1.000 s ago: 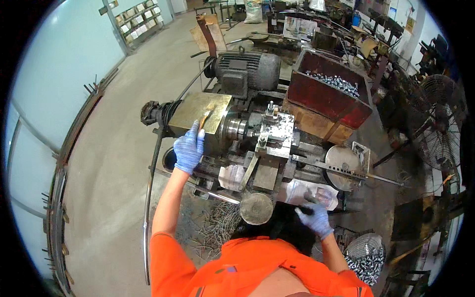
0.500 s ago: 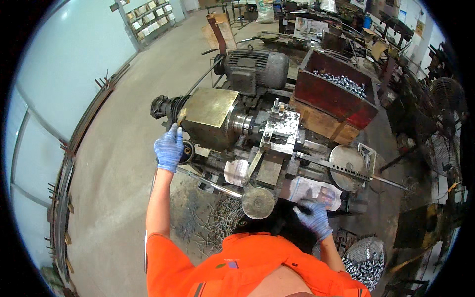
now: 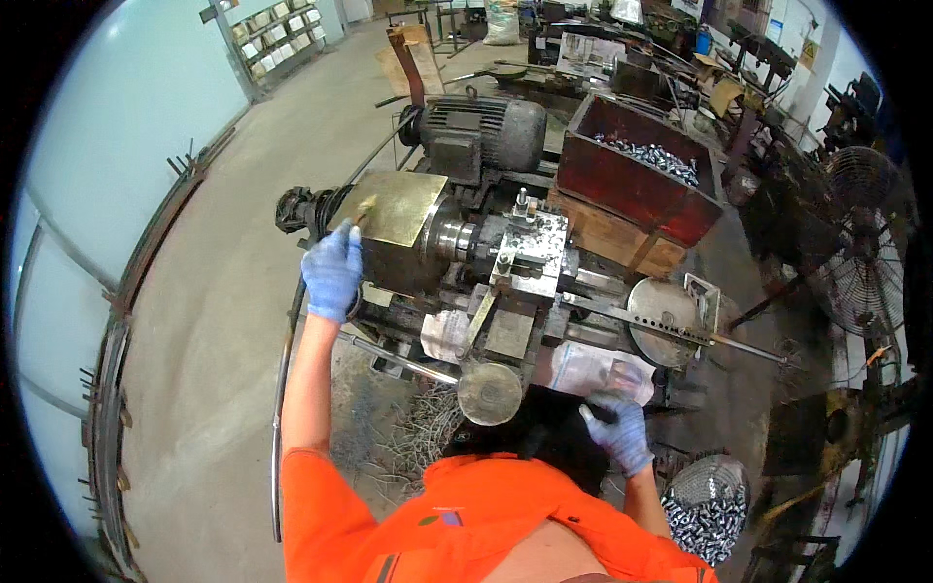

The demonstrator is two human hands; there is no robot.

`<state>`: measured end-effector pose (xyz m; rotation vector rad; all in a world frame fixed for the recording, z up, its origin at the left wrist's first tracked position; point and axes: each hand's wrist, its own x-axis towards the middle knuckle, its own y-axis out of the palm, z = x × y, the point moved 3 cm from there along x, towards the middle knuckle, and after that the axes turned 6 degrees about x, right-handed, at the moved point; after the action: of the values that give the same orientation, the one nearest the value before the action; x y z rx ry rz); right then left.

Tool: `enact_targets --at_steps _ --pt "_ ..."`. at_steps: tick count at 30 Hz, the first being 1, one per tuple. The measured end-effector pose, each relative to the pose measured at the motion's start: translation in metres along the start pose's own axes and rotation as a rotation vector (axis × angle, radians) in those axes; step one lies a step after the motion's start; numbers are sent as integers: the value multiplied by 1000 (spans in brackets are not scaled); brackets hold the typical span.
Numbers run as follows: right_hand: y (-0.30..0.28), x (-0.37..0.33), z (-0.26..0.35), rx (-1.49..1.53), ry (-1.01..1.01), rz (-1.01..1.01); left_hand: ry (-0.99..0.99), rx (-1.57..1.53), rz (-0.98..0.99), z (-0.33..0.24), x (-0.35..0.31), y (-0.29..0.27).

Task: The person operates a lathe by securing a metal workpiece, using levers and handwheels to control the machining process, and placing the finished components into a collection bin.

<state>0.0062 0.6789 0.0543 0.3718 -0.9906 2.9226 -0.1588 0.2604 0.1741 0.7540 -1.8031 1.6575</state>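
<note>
1. Two gloved hands are at work, both in blue knit gloves, below two orange sleeves.
2. One left hand [image 3: 333, 272] has its fingers wrapped around one small brush-like tool [image 3: 367, 206] with a yellowish tip.
3. That single tool is at the left part of one brass-coloured plate [image 3: 408, 209] on the machine; whether its tip touches the plate, I cannot tell.
4. One right hand [image 3: 620, 432] is well apart from the left, its thumb standing away from loosely bent, dark-stained fingers, near the lower edge of a printed sheet [image 3: 603, 369].
5. Two round metal discs show: a near disc [image 3: 489, 394] in front of the person, and a far disc [image 3: 666, 321] to the right.
6. One ribbed motor [image 3: 496, 131] sits behind the plate.
7. Two containers hold shiny metal pieces, too many to count: one red box [image 3: 612, 189] beyond the machine and one wire basket [image 3: 711, 476] at lower right.
</note>
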Motion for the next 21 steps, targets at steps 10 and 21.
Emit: enact_targets --at_steps 10,21 --pt "8 -13 -16 -3 74 4 113 -400 251 -101 -22 21" --pt "-3 -7 -13 -131 38 26 133 -324 314 -111 -65 80"
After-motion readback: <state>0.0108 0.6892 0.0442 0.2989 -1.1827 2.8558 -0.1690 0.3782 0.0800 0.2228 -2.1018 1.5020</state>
